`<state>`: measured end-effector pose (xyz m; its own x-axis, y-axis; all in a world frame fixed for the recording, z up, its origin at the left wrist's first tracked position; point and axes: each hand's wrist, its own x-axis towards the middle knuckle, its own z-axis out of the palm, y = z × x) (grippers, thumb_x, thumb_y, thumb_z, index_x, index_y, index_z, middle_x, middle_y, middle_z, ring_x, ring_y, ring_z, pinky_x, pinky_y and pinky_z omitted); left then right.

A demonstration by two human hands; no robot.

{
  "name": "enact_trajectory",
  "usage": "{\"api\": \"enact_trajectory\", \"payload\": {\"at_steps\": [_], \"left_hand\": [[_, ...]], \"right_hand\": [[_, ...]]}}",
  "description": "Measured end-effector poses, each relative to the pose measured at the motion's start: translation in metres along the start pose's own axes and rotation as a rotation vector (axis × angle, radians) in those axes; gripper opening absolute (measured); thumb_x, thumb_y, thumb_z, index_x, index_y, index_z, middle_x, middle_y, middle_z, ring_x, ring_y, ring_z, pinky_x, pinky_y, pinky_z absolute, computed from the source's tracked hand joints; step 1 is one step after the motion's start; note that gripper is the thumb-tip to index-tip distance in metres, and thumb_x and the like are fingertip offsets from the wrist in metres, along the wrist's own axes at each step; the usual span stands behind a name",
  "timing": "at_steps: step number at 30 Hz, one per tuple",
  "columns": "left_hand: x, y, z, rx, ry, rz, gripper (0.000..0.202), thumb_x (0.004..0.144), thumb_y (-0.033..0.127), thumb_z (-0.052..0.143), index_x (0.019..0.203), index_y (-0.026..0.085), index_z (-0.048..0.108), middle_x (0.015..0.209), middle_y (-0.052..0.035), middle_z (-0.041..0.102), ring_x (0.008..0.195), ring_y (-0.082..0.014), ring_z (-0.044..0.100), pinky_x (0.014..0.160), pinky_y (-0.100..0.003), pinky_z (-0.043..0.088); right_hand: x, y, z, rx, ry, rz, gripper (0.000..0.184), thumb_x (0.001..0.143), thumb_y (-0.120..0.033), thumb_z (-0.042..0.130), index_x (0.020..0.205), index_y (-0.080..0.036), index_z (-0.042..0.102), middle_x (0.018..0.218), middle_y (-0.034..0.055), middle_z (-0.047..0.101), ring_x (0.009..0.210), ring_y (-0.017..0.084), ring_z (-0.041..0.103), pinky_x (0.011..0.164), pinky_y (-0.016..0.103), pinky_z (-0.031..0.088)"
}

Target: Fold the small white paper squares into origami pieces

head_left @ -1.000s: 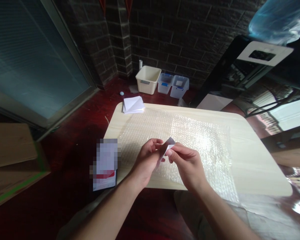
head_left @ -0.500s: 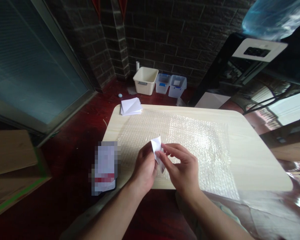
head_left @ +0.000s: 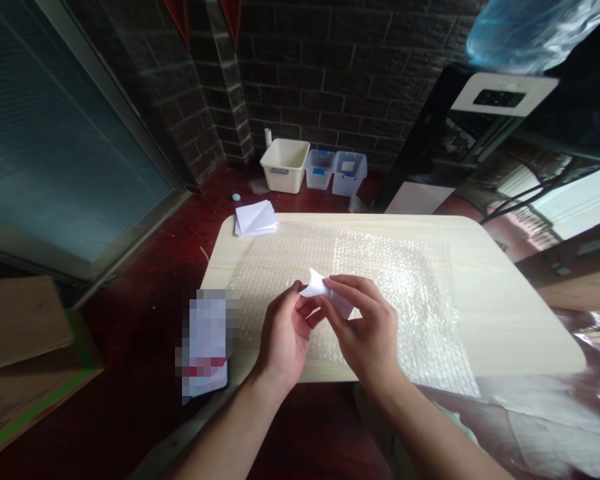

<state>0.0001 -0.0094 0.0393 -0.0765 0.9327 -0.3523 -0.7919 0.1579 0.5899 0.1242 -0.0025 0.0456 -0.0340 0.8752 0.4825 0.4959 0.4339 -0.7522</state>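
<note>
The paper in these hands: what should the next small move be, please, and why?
Perhaps the right hand should press the paper flatter: it looks bent, a corner pokes up, and that hand's fingers pinch it.

White paper (head_left: 317, 285) between 2 hands (head_left: 284, 337) (head_left: 373, 327)

Interior room, home or small office; which, cannot be told. Dark brick-patterned wall (head_left: 300, 63); glossy red-brown floor (head_left: 150, 280); framed glass panel (head_left: 65, 140), left. Water dispenser (head_left: 505, 92) with blue bottle (head_left: 520, 37), right. Cream bin (head_left: 285, 181), two clear tubs (head_left: 347, 186), near wall. Cardboard box (head_left: 20, 320), left. Pale wood-grain table (head_left: 510, 300), rounded corners, bubble wrap (head_left: 395, 283) upon it.
</note>
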Motion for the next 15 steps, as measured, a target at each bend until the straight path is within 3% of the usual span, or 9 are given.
{"api": "enact_trajectory", "payload": {"at_steps": [6,12,15], "left_hand": [[0.002,-0.001,-0.005,0.020,-0.035,0.011,0.018,0.081,0.031,0.083,0.090,0.016,0.076,0.095,-0.0035,0.074,0.085,-0.0139,0.067,0.079,-0.026,0.055],[0.007,-0.002,-0.010,0.074,-0.039,-0.021,0.011,0.081,0.029,0.080,0.087,0.020,0.077,0.097,-0.0017,0.073,0.088,-0.0136,0.063,0.079,-0.025,0.051],[0.007,0.002,-0.006,0.052,-0.037,-0.051,0.019,0.084,0.037,0.079,0.086,0.018,0.078,0.097,-0.0047,0.074,0.089,-0.0150,0.065,0.079,-0.026,0.051]], "right_hand": [[0.001,0.000,0.000,0.041,-0.011,0.018,0.019,0.094,-0.026,0.080,0.112,-0.029,0.083,0.113,0.0082,0.077,0.104,0.028,0.072,0.084,0.044,0.061],[0.000,0.001,-0.001,0.191,-0.128,0.120,0.017,0.094,-0.028,0.079,0.110,-0.030,0.084,0.109,0.0072,0.079,0.099,0.027,0.075,0.084,0.043,0.062],[0.001,0.000,-0.001,0.197,-0.147,0.139,0.015,0.094,-0.030,0.079,0.108,-0.029,0.084,0.107,0.0078,0.079,0.097,0.027,0.075,0.084,0.042,0.061]]}}
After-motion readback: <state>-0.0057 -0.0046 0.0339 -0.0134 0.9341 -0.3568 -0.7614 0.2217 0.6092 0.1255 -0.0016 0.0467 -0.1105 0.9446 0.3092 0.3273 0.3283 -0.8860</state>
